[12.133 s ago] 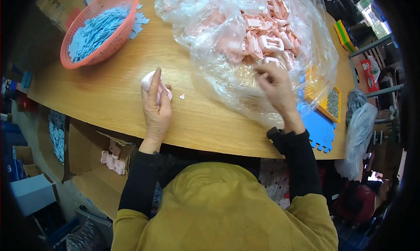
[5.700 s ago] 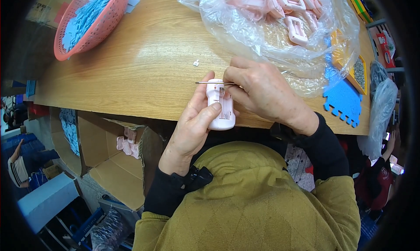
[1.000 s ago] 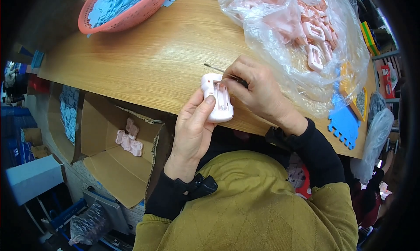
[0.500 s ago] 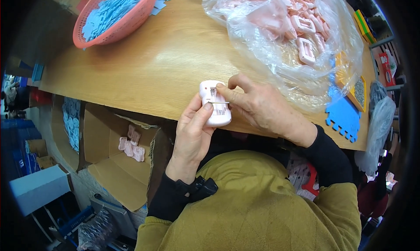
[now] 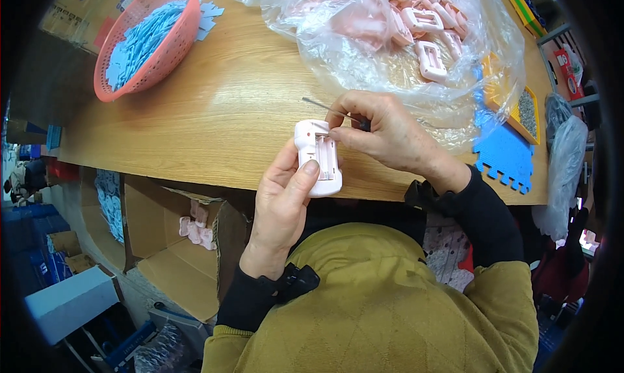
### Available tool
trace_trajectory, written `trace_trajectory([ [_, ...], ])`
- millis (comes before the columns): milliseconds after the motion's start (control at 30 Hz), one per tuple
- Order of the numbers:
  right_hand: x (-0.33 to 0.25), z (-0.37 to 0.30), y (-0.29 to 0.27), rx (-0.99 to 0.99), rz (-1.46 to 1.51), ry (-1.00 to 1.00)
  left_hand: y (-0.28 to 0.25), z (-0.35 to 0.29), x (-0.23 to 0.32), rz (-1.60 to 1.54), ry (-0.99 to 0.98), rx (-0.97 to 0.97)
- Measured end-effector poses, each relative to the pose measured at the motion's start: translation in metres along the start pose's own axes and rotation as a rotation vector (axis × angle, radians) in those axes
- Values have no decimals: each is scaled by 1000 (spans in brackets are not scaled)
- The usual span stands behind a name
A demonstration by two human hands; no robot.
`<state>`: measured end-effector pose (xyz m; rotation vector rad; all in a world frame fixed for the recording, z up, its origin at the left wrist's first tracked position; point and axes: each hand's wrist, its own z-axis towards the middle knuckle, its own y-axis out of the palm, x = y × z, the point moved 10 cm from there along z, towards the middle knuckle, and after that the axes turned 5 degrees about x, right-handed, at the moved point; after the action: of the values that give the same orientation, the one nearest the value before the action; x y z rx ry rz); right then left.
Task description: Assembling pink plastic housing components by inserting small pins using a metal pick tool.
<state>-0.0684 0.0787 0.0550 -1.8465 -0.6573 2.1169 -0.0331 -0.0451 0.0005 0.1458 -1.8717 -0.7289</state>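
- The left hand (image 5: pixel 281 197) is wrapped around a small white plastic case with an open recessed compartment (image 5: pixel 318 156), thumb pressed on its face and the other fingers behind it; the case is held upright over the near edge of the wooden counter (image 5: pixel 221 113), just in front of the person's chest.
- The right hand (image 5: pixel 383 129) is closed in a pinch on a thin dark-handled metal tool (image 5: pixel 335 110), whose slim shaft sticks out to the left above the case; its fingertips (image 5: pixel 337 134) touch the top right corner of the case (what exactly they press there is too small to tell).
- Just far of the right hand lies a large clear plastic bag (image 5: pixel 390 54) full of pale pink plastic frames (image 5: pixel 429 58), spread over the far right part of the counter.
- At the far left of the counter stands a round salmon-coloured plastic basket (image 5: pixel 140 45) holding light blue flat pieces (image 5: pixel 146 38); a few of these lie loose on the wood just beside its rim.
- To the right, near the counter's edge, lies a blue foam mat with a toothed edge (image 5: pixel 504 152), and touching it on the far side a yellow tray of grey bits (image 5: pixel 520 110).
- Below the counter on the left stands an open brown cardboard box (image 5: pixel 175 243) with a few pink parts (image 5: pixel 195 227) inside.
- The person wears an olive-yellow top (image 5: pixel 370 301) over black sleeves.
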Motion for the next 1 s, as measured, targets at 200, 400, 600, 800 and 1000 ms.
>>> trace_trajectory([
  [200, -18, 0, 4, -37, -254, -137, 1, 2, -1, 86, 31, 4],
  [400, -11, -5, 17, -182, -273, -266, 0, -1, -7, 170, 17, -30],
  [600, -3, -10, 24, -314, -332, -209, 3, -3, -15, 282, -59, -97],
  [800, -17, -12, 22, -220, -459, -221, 4, -3, -36, -1, -168, -4],
  [1000, -18, -26, -9, 41, -314, -282, 5, 4, -35, -237, -239, -1],
])
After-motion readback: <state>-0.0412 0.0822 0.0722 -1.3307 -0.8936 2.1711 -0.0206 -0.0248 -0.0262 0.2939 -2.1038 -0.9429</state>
